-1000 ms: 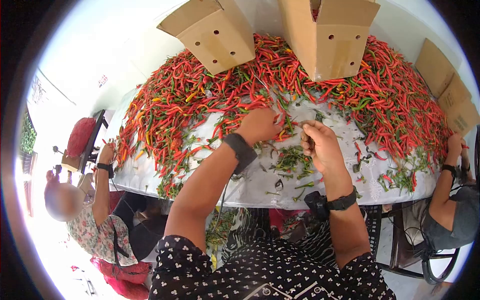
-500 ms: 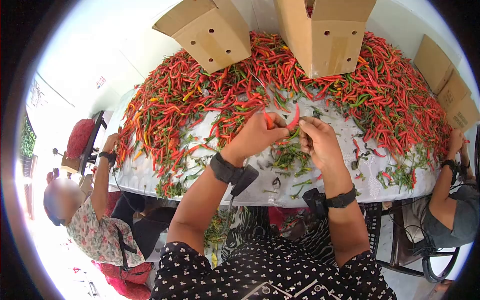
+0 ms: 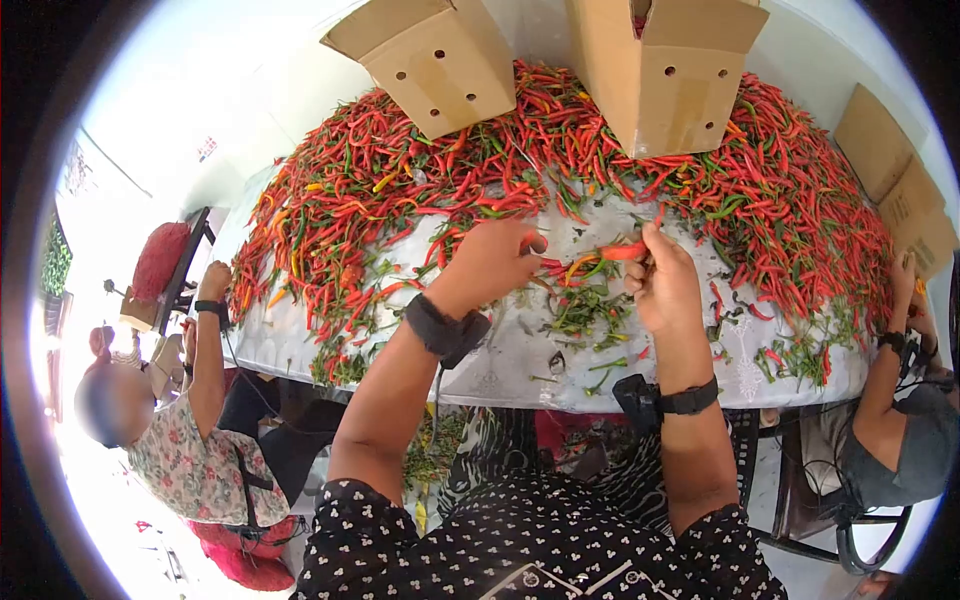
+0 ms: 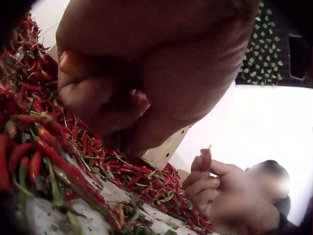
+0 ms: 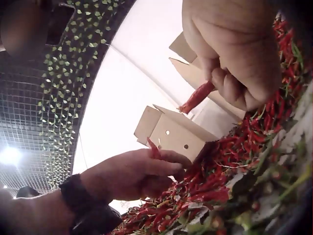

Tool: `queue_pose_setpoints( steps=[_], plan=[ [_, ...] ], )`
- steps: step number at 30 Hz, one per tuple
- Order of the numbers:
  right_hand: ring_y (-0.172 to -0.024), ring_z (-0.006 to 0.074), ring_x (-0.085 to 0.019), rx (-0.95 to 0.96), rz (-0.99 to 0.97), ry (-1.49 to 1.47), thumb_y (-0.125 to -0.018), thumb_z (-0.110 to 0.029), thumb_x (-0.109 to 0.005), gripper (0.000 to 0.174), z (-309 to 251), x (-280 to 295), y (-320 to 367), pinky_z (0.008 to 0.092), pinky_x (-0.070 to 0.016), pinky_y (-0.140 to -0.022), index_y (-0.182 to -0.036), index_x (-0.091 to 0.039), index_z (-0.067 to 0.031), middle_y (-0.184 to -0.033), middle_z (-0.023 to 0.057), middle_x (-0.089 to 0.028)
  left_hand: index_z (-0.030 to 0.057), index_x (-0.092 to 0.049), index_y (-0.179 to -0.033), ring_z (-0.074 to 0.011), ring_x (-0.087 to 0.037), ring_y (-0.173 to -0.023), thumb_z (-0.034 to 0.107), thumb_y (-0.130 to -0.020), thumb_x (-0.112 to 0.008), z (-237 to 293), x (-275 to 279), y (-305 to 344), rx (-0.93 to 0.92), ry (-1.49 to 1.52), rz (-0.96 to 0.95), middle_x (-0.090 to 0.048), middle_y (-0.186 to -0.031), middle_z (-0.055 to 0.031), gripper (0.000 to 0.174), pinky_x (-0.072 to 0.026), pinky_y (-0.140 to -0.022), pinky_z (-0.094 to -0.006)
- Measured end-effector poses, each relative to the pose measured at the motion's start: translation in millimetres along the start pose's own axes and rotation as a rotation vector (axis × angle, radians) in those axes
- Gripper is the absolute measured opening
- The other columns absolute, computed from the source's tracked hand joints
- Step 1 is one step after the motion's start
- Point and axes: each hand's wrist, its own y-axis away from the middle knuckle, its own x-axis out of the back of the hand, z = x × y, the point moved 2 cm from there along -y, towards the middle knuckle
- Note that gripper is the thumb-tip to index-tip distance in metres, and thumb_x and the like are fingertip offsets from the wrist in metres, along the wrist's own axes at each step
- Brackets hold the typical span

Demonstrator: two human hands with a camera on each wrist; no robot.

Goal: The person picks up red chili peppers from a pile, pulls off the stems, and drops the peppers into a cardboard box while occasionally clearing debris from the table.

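A big heap of red chillies (image 3: 600, 160) covers the far half of the white-clothed table (image 3: 500, 370). My left hand (image 3: 530, 250) sits at the heap's near edge and pinches a small red chilli (image 3: 537, 243); its tip sticks up from the fingers in the right wrist view (image 5: 154, 149). My right hand (image 3: 645, 255) is a short way to the right and pinches another red chilli (image 3: 622, 252) that lies sideways, pointing at the left hand. That same chilli (image 5: 196, 97) hangs from the right fingers in the right wrist view. The two hands are apart.
Two holed cardboard boxes (image 3: 430, 65) (image 3: 670, 70) stand on the heap at the back. Flattened cartons (image 3: 890, 170) lie at the far right. Green stems (image 3: 585, 305) litter the cloth below my hands. One person (image 3: 190, 450) sits at the left, another (image 3: 900, 420) at the right.
The hands were together with a chilli upright between them. Now the right hand has drawn away to the right with its chilli lying sideways, and the left hand has shifted slightly left.
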Motion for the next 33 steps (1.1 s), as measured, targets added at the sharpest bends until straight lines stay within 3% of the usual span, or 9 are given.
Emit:
queue_pose_setpoints(
  steps=[2, 9, 12, 14, 15, 19, 23, 26, 33],
  plan=[
    [-0.055, 0.0099, -0.044, -0.021, 0.009, -0.085, -0.087, -0.029, -0.056, 0.022, 1.3, 1.4, -1.2, 0.0229, -0.0316, -0.044, -0.077, -0.052, -0.0094, -0.066, 0.0002, -0.048, 0.0039, -0.063, -0.092, -0.029, -0.059, -0.077, 0.017, -0.071, -0.06, -6.5, -10.5, -9.1, -0.151, -0.245, -0.013, -0.06, -0.082, -0.0146, 0.025, -0.0467, -0.066, -0.0381],
    [-0.058, 0.0144, -0.047, -0.21, -0.047, -0.216, -0.088, -0.031, -0.052, 0.022, 1.9, 1.9, -0.7, 0.0257, -0.0338, -0.048, -0.078, -0.05, -0.0109, -0.068, 0.0027, -0.05, 0.0054, -0.061, -0.092, -0.032, -0.058, -0.082, 0.019, -0.07, -0.062, -14.6, -34.9, -20.2, -0.112, -0.597, -0.146, -0.059, -0.082, -0.015, 0.027, -0.0468, -0.07, -0.0418],
    [-0.06, 0.0158, -0.049, -0.287, -0.172, -0.277, -0.088, -0.03, -0.051, 0.02, 9.2, 3.6, -4.1, 0.0268, -0.0365, -0.05, -0.082, -0.053, -0.0103, -0.071, 0.0035, -0.052, 0.0042, -0.061, -0.089, -0.031, -0.059, -0.078, 0.02, -0.072, -0.061, -9.5, -30.9, -18.3, -0.192, -0.449, -0.032, -0.06, -0.079, -0.0153, 0.023, -0.0464, -0.065, -0.0403],
    [-0.064, 0.0168, -0.051, -0.255, -0.077, -0.271, -0.088, -0.028, -0.051, 0.019, 12.1, -3.0, -1.1, 0.0283, -0.0397, -0.054, -0.089, -0.055, -0.0096, -0.074, 0.0042, -0.054, 0.0025, -0.061, -0.085, -0.0278, -0.059, -0.069, 0.021, -0.075, -0.061, 4.4, -17.6, -20.3, 0.017, -0.065, -0.069, -0.059, -0.074, -0.0156, 0.021, -0.0442, -0.061, -0.0374],
    [-0.067, 0.0172, -0.053, -0.266, -0.039, -0.264, -0.088, -0.026, -0.05, 0.019, 14.0, -1.3, -1.9, 0.0295, -0.0418, -0.058, -0.095, -0.056, -0.0085, -0.078, 0.0048, -0.056, 0.0005, -0.06, -0.084, -0.0189, -0.053, -0.059, 0.019, -0.078, -0.06, 6.9, -15.0, -21.0, 0.023, 0.074, -0.024, -0.056, -0.065, -0.009, 0.019, -0.0407, -0.056, -0.0327],
    [-0.075, 0.0174, -0.051, -0.214, -0.017, -0.16, -0.088, -0.022, -0.047, 0.018, 16.6, -6.1, -0.2, 0.0282, -0.0396, -0.061, -0.095, -0.053, -0.0065, -0.082, 0.0047, -0.054, -0.0018, -0.059, -0.087, -0.0051, -0.041, -0.054, 0.015, -0.082, -0.058, 20.5, -12.2, -22.6, -0.037, 0.515, -0.067, -0.045, -0.062, 0.0046, 0.017, -0.0335, -0.047, -0.0244],
    [-0.073, 0.0149, -0.051, -0.182, -0.045, -0.091, -0.088, -0.019, -0.048, 0.015, 19.9, -12.6, -0.1, 0.0279, -0.0399, -0.059, -0.095, -0.054, -0.0072, -0.082, 0.0027, -0.055, 0.0025, -0.058, -0.094, -0.0007, -0.033, -0.049, 0.018, -0.087, -0.055, 31.5, -19.1, -14.9, 0.059, 0.921, -0.249, -0.044, -0.064, 0.0046, 0.018, -0.0233, -0.042, -0.0187],
    [-0.068, 0.0132, -0.051, -0.213, -0.033, -0.117, -0.088, -0.018, -0.048, 0.012, 22.2, -15.9, 0.9, 0.0262, -0.0389, -0.054, -0.092, -0.054, -0.0074, -0.077, 0.0016, -0.054, 0.0015, -0.057, -0.097, -0.0017, -0.035, -0.048, 0.017, -0.088, -0.053, 20.4, -33.0, -15.1, 0.11, 1.168, -0.286, -0.048, -0.066, 0.0038, 0.018, -0.0244, -0.042, -0.019],
    [-0.061, 0.0083, -0.046, -0.276, -0.089, -0.141, -0.088, -0.02, -0.05, 0.012, 28.4, -17.3, 2.0, 0.0203, -0.033, -0.048, -0.09, -0.054, -0.0087, -0.076, 0.0001, -0.053, 0.0029, -0.055, -0.099, -0.0027, -0.037, -0.048, 0.016, -0.09, -0.05, 10.6, -43.3, -11.9, 0.138, 1.337, -0.325, -0.055, -0.073, 0.0009, 0.016, -0.0257, -0.041, -0.0187]
  ],
)
